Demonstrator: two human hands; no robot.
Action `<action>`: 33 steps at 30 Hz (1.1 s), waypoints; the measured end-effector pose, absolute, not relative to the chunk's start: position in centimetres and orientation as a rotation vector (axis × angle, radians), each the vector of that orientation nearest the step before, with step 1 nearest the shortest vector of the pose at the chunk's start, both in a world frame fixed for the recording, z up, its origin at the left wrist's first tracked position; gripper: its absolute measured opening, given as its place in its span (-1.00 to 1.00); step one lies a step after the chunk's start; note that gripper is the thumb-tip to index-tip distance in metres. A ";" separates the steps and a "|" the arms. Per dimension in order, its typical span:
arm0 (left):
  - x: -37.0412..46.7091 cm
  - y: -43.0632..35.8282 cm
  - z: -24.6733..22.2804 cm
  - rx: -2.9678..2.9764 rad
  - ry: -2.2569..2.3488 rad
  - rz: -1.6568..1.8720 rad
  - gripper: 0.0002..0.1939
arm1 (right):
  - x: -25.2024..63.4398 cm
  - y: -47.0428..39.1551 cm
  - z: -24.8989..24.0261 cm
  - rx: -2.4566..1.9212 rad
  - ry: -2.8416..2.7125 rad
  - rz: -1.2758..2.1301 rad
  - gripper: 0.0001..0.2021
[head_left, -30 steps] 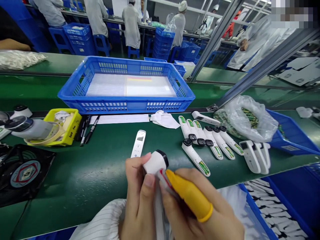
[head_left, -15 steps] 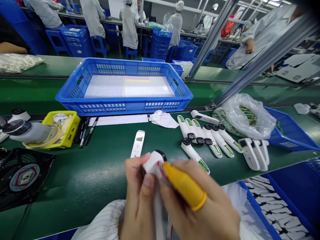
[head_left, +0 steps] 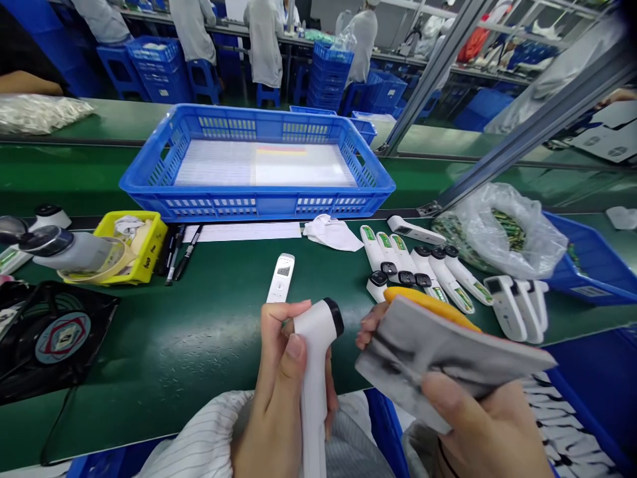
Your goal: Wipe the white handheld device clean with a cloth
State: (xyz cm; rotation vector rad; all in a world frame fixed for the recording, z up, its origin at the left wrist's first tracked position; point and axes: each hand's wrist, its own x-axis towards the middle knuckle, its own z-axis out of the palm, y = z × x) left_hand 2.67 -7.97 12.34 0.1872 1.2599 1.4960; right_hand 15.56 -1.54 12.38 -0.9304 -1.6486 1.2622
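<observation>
The left hand [head_left: 279, 398] wraps the white handheld thermometer [head_left: 314, 372] upright, lens end up for access; the right hand [head_left: 478, 425] pinches a grey smudged cloth [head_left: 438, 355] beside it.

1. Open green surface [head_left: 199, 332] lies at ten o'clock of the left hand [head_left: 279, 398], as far as the black fan [head_left: 50, 338].
2. At twelve o'clock a flat white thermometer [head_left: 281, 277] blocks the straight path.
3. At two o'clock a row of thermometers [head_left: 423, 269] crowds the surface, backed by a plastic bag [head_left: 502, 232].
4. Farther at twelve, the blue crate [head_left: 259, 202] walls off the far side.
</observation>
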 end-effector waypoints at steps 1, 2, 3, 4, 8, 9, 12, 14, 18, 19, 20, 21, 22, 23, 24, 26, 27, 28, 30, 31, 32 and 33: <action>2.7 -8.0 12.3 0.189 1.250 1.509 -0.56 | 15.5 -1.3 12.5 -0.895 -1.577 1.395 -0.75; 2.6 -8.0 12.2 0.192 1.240 1.522 -0.58 | 15.5 -1.1 12.6 -0.863 -1.508 1.504 -0.78; 2.6 -8.0 12.2 0.195 1.231 1.532 -0.59 | 15.5 -0.9 12.7 -0.845 -1.455 1.569 -0.80; 2.6 -7.9 12.1 0.199 1.227 1.534 -0.60 | 15.5 -0.8 12.8 -0.837 -1.438 1.592 -0.81; 2.6 -7.9 12.1 0.202 1.248 1.515 -0.58 | 15.5 -1.1 12.8 -0.848 -1.482 1.538 -0.80; 2.7 -7.9 12.1 0.208 1.253 1.517 -0.58 | 15.4 -1.3 12.7 -0.865 -1.496 1.471 -0.80; 3.0 -8.0 12.3 0.226 1.310 1.518 -0.57 | 15.0 -1.8 12.6 -0.863 -1.648 1.156 -0.82; 3.2 -8.1 12.3 0.218 1.393 1.530 -0.59 | 14.8 -2.1 12.4 -0.887 -1.773 1.014 -0.83; 3.4 -8.4 11.8 0.301 1.572 1.561 -0.59 | 14.7 -2.8 11.6 -1.036 -1.828 0.860 -0.82; 3.4 -8.5 11.6 0.321 1.600 1.558 -0.58 | 14.6 -3.1 11.3 -1.063 -1.838 0.807 -0.82; 3.4 -8.6 11.5 0.331 1.607 1.557 -0.57 | 14.5 -3.4 11.0 -1.079 -1.850 0.756 -0.82; 3.4 -8.7 11.3 0.332 1.597 1.557 -0.56 | 14.4 -3.7 10.8 -1.088 -1.863 0.714 -0.80; 3.4 -8.7 11.1 0.328 1.578 1.554 -0.55 | 14.3 -4.0 10.6 -1.102 -1.864 0.678 -0.80; 3.5 -8.7 11.0 0.328 1.557 1.556 -0.55 | 14.1 -4.2 10.5 -1.111 -1.864 0.640 -0.81; 3.6 -8.8 10.9 0.328 1.538 1.559 -0.55 | 13.9 -4.4 10.4 -1.106 -1.875 0.604 -0.81; 3.8 -8.7 10.7 0.340 1.541 1.593 -0.58 | 13.5 -4.6 10.4 -1.090 -1.896 0.527 -0.77; 4.0 -8.7 10.7 0.352 1.557 1.624 -0.59 | 13.4 -4.6 10.5 -1.071 -1.910 0.500 -0.73; 4.1 -8.7 10.7 0.363 1.566 1.655 -0.60 | 13.3 -4.5 10.6 -1.047 -1.924 0.487 -0.70; 4.3 -8.5 10.7 0.359 1.567 1.682 -0.62 | 13.1 -4.4 10.8 -1.021 -1.944 0.502 -0.69; 4.4 -8.5 10.8 0.335 1.551 1.675 -0.63 | 13.1 -4.3 10.9 -1.017 -1.944 0.514 -0.71; 4.4 -8.4 10.9 0.309 1.535 1.658 -0.64 | 13.1 -4.2 11.0 -1.008 -1.955 0.531 -0.72; 4.5 -8.3 11.0 0.298 1.531 1.647 -0.66 | 13.1 -4.2 11.0 -1.000 -1.972 0.541 -0.74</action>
